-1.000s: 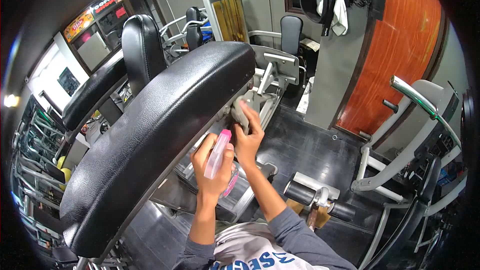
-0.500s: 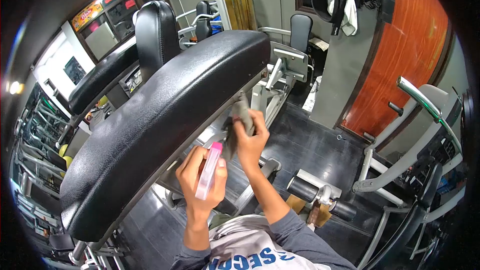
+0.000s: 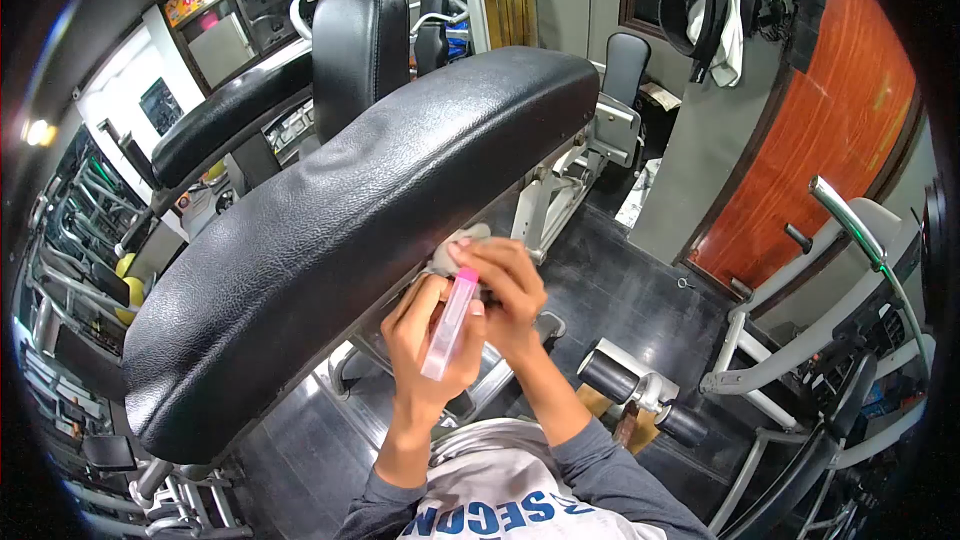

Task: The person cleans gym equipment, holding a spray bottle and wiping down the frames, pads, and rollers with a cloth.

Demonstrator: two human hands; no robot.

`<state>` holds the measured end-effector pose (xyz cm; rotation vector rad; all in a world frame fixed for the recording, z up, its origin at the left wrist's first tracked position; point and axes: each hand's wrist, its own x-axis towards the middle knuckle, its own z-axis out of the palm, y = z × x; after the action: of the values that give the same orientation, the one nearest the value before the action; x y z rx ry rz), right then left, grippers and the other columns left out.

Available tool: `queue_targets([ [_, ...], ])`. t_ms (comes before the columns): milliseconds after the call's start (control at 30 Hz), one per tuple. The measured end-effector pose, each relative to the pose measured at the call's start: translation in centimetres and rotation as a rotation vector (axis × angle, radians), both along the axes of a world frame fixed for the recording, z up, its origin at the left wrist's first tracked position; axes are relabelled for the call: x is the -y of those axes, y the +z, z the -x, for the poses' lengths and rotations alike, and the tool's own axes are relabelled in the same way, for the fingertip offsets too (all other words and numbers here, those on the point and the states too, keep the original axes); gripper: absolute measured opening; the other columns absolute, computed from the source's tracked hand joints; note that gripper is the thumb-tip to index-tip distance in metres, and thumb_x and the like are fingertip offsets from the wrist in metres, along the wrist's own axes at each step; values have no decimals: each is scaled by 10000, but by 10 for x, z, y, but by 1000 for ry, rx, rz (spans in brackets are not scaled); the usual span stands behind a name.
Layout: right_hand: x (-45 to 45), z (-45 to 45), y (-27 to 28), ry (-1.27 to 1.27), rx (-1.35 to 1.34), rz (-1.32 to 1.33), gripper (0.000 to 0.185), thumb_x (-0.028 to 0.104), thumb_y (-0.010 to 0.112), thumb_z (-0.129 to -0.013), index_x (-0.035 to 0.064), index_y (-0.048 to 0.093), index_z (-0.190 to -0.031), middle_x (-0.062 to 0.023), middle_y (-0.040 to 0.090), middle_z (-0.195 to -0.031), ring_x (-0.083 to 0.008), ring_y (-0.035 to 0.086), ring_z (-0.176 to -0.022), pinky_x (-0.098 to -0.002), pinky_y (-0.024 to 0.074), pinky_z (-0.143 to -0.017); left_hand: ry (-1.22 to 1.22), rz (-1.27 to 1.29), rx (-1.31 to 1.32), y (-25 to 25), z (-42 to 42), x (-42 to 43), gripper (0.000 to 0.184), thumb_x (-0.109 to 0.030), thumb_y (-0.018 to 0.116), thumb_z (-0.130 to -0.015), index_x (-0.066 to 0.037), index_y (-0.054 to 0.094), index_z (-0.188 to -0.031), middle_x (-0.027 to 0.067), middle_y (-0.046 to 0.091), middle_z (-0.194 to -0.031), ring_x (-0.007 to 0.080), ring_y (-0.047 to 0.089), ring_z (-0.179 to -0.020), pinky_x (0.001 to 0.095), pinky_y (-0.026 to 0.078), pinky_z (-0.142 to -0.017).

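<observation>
On the left, a long black pad (image 3: 350, 230) slants up from its lower left end to its upper right end, with an upright black backrest (image 3: 360, 50) behind its far edge. Just below the pad's near edge, past the middle of its length, the left hand (image 3: 425, 355) is curled around a spray bottle (image 3: 450, 328) with a pink tip; the fingers and palm hide most of the bottle, and whether a finger rests on the trigger cannot be told. Right beside that tip, at the pad's near edge, is a bunched grey cloth (image 3: 457, 250). The right hand (image 3: 512, 292) grips it with bent fingers, close against the left hand.

The crowding seems the main hazard: with the tip so near the right hand, an accidental squeeze could wet its fingers, and a short sweep of the cloth could knock the bottle askew. The cloth, being bunched, could slip and let bare knuckles scrape the frame under the pad. Farther right, dark rollers (image 3: 610, 377) stand above the floor (image 3: 625, 290); the right elbow might strike them if it swung wide, though their depth is hard to judge.
</observation>
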<state>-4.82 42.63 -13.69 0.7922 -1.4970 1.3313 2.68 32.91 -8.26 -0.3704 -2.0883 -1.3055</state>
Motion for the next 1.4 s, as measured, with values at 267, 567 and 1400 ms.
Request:
queue_targets([
  [267, -37, 35, -9, -224, 383, 475, 393, -91, 646, -698, -35, 694, -1085, -133, 681, -1112, -231, 637, -1071, -329, 458, -973, 165, 124, -95, 3, -18, 3, 246, -83, 678, -810, -27, 447, -746, 112, 478, -647, 275, 497, -508, 356, 390, -487],
  [567, 24, 8, -2, -253, 251, 375, 444, -68, 638, -651, 5, 712, -1083, -146, 686, -1064, -273, 657, -1004, -355, 493, -919, 131, 117, -86, -4, -34, 19, 254, -122, 692, -821, -22, 466, -759, 118, 485, -692, 274, 500, -527, 345, 396, -491],
  [1400, 70, -53, 15, -302, 143, 250, 490, -71, 594, -641, -3, 688, -1118, -159, 678, -1103, -315, 653, -1051, -363, 495, -932, -92, 148, -111, -5, -86, 95, 172, -143, 635, -829, -9, 531, -800, 103, 516, -668, 252, 522, -533, 337, 416, -518],
])
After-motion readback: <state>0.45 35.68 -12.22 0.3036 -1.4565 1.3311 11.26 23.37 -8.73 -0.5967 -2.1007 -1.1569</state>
